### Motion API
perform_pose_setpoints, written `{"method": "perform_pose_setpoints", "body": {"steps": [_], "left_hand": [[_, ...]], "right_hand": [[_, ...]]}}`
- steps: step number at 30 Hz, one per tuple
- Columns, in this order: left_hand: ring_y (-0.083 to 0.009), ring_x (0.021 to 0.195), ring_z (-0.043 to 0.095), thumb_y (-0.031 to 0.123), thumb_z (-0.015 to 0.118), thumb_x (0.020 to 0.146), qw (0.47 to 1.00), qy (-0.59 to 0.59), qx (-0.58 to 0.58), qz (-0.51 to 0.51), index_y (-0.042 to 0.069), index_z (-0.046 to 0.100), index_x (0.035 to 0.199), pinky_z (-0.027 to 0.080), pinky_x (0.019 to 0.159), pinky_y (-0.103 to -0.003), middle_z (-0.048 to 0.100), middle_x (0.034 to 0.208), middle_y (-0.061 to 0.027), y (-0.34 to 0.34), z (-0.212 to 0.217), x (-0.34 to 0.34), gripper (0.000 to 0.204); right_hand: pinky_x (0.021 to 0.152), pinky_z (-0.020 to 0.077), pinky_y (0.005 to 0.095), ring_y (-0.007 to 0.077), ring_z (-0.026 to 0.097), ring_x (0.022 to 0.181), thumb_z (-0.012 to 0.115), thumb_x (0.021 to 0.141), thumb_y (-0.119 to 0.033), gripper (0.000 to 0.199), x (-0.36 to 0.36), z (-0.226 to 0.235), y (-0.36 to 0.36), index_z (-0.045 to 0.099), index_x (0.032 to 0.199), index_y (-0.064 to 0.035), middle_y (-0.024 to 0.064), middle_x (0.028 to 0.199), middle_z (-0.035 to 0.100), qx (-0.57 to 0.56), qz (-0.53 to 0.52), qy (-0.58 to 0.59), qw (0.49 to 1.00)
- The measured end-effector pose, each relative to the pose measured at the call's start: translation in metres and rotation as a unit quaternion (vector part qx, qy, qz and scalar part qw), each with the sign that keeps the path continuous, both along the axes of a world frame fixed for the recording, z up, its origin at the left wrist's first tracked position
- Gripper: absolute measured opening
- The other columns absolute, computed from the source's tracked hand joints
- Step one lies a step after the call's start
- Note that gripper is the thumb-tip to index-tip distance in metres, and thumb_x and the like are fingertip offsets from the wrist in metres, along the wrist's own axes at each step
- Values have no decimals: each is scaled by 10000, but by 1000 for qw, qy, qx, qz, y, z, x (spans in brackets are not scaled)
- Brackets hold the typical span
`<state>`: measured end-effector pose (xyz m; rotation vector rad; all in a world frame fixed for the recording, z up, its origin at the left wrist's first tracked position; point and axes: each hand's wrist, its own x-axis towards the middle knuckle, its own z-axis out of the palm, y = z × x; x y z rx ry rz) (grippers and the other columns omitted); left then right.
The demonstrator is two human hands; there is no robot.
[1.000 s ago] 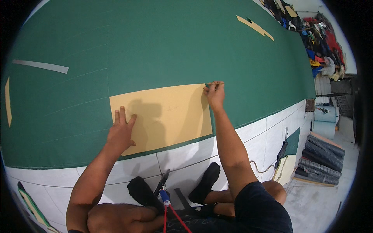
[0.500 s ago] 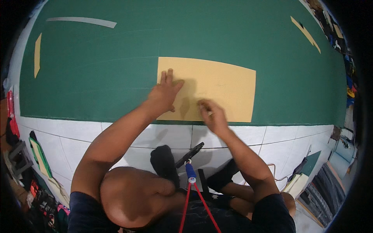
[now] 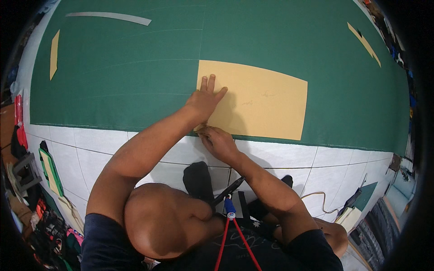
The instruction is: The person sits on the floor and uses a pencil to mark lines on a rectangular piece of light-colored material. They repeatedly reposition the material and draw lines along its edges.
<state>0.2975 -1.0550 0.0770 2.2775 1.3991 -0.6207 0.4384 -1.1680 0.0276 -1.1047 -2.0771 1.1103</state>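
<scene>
A tan rectangular sheet lies on a large green mat spread over the white tiled floor. My left hand presses flat on the sheet's left edge, fingers spread and pointing away from me. My right hand is curled at the sheet's near left corner, fingers pinched on that corner at the mat's front edge. Faint pencil marks show in the middle of the sheet. My knees and black socks sit below the hands.
Narrow tan strips lie on the mat at the far left and far right, with a grey strip at the top. Black-handled scissors rest on the tiles by my legs. Clutter lines the left and right edges of the floor.
My view has swung toward the sheet's left end. The right hand slid from the sheet's far right corner to its near left corner. The left hand stays flat on the sheet.
</scene>
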Motion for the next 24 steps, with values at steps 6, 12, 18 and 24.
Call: {"method": "perform_pose_setpoints", "body": {"steps": [6,12,18,24], "left_hand": [[-530,1504,296,206,927,669,997,-1,70,-30,176,235,1645,583,1015,-441,110,1648,-392,-4,-25,-6,1197],[-533,1493,318,288,966,632,996,37,55,-53,165,233,1644,604,972,-417,131,1639,-400,2,-18,5,1257],[-527,1513,275,347,1017,530,997,47,14,-52,147,203,1647,571,1033,-411,117,1640,-400,3,0,7,1396],[-529,1529,224,312,1027,526,997,57,-24,-38,153,172,1655,529,1093,-432,60,1653,-392,9,4,12,1425]], "right_hand": [[832,589,432,365,728,937,715,912,-55,166,-3,8,5,697,1074,-28,171,1029,749,-3,6,-24,1000],[825,580,454,376,716,937,719,904,-67,190,11,18,9,692,1089,-35,176,1032,738,-5,5,-77,997],[877,554,448,376,696,1000,686,917,-59,159,105,31,17,679,1073,-28,184,1034,722,-69,-23,-158,985],[863,554,454,371,693,976,699,891,-79,176,117,29,15,707,1060,-29,175,1028,726,-49,-27,-110,992]]}}
